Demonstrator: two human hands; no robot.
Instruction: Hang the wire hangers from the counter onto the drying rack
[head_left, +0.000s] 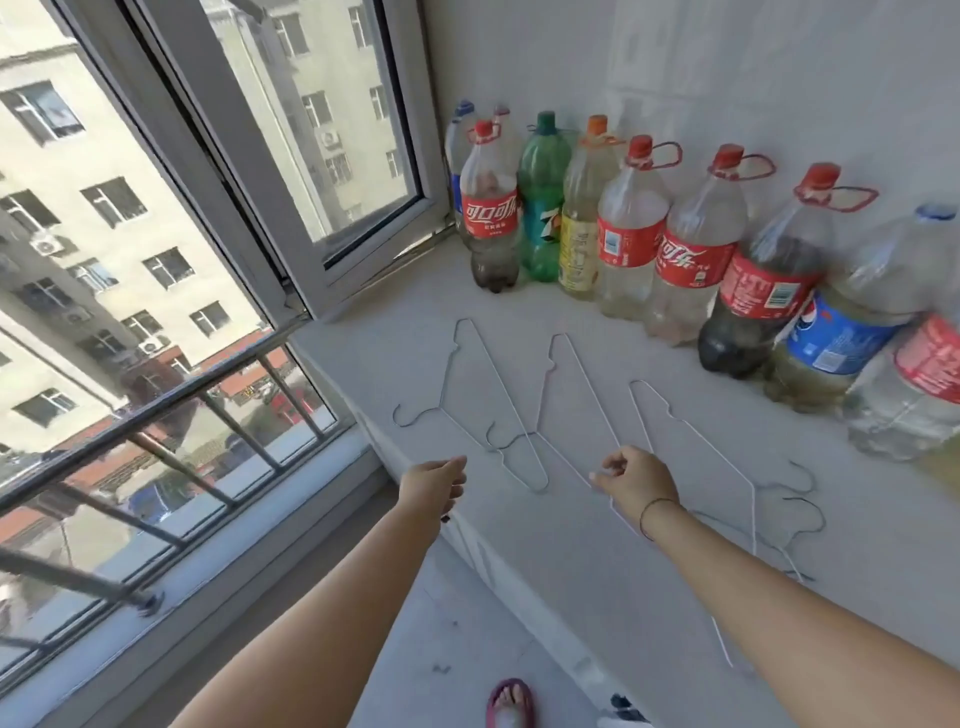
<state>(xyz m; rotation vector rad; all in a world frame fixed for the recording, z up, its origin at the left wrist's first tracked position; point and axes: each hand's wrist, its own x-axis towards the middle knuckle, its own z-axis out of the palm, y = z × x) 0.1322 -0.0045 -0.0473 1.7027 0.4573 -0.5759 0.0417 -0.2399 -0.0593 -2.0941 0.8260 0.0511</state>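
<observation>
Left hand (435, 480) hovers loosely open at the tabletop (597, 545) edge. Right hand (636, 480) curls over the thin hangers (519, 410); whether it grips one is unclear.

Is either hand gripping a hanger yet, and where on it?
Left hand holds nothing. Right hand is curled over the middle hanger near its lower corner; an actual pinch cannot be told.

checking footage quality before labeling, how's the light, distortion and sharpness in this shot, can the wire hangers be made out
Head view: bright daylight from the window, no harsh glare on the counter; wide-angle bend leans the bottles and window frame; mild softness overall; the thin wire hangers are faint against the pale counter, traceable, harder near the right hand.
</observation>
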